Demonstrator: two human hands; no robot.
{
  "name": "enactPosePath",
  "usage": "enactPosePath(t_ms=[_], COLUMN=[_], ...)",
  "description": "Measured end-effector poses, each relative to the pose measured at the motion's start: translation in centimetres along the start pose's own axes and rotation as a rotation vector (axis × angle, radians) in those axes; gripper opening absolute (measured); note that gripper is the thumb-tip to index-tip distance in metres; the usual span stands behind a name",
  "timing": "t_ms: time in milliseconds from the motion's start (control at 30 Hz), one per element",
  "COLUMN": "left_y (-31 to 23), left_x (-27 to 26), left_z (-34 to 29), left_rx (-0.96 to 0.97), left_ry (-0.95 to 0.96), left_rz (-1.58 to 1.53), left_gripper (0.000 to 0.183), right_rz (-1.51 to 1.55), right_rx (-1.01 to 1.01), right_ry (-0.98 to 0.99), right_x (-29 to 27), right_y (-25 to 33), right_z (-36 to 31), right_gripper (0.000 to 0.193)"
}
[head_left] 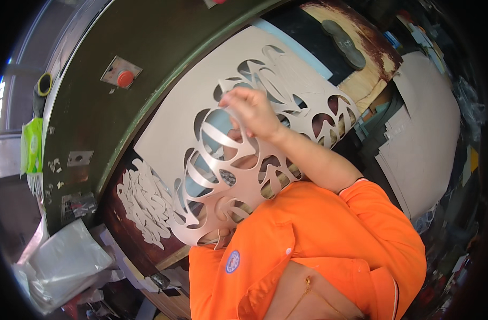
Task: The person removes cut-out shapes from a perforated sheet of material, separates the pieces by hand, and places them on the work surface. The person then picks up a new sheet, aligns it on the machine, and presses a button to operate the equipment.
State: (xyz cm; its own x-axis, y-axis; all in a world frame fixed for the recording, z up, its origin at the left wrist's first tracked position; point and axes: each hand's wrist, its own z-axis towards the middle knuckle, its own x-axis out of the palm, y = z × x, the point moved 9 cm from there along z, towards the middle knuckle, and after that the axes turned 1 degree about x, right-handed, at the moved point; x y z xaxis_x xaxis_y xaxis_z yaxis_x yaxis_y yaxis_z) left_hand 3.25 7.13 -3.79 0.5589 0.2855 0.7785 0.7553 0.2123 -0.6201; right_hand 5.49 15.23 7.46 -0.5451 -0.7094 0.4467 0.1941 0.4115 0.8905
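Our right hand (252,109) pinched shut on the perforated grey sheet (222,181), lifted over the board's middle. Cut-out pieces (145,200) lay piled at its left edge, a red button (125,78) beyond.

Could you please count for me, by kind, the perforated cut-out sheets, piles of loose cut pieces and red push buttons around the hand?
Perforated cut-out sheet, lifted by the right hand: 1
Flat sheet with cut-outs lying on the green machine: 1
Pile of pale cut pieces: 1
Red push button: 1
Total: 4
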Motion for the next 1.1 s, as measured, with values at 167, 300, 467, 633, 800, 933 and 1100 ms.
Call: enactPosePath(t_ms=[167,300,467,633,800,933,1100], left_y=[-1.2,-2.6,-4.9,-6.4,-5.4,-3.8,-2.7], left_x=[-0.8,-0.7,-1.2,-1.2,-0.3,0.4,0.1], left_z=[0.0,0.1,-0.4,-0.3,2.0,5.0,5.5], left_rx=[0.023,0.041,0.066,0.083,0.056,0.039,0.037], left_ry=[-0.062,-0.1,-0.147,-0.166,-0.135,-0.092,-0.113], left_rz=[0.092,0.158,0.217,0.251,0.293,0.327,0.386], left_gripper=[0.025,0.026,0.027,0.028,0.029,0.031,0.032], right_rz=[-0.357,-0.495,-0.678,-0.652,-0.61,-0.463,-0.375], right_rx=[-0.215,-0.305,-0.226,-0.296,-0.37,-0.423,-0.344], right_ry=[-0.115,-0.117,-0.038,-0.055,-0.085,-0.104,-0.077], right_x=[0.4,0.6,0.9,1.0,1.6,1.4,1.4], right_y=[1.4,2.9,2.5,2.8,3.0,3.1,1.9], right_z=[-1.5,-2.3,-2.9,-3.6,-4.0,-4.1,-3.8], right_gripper=[0.018,0.016,0.02,0.019,0.02,0.019,0.017])
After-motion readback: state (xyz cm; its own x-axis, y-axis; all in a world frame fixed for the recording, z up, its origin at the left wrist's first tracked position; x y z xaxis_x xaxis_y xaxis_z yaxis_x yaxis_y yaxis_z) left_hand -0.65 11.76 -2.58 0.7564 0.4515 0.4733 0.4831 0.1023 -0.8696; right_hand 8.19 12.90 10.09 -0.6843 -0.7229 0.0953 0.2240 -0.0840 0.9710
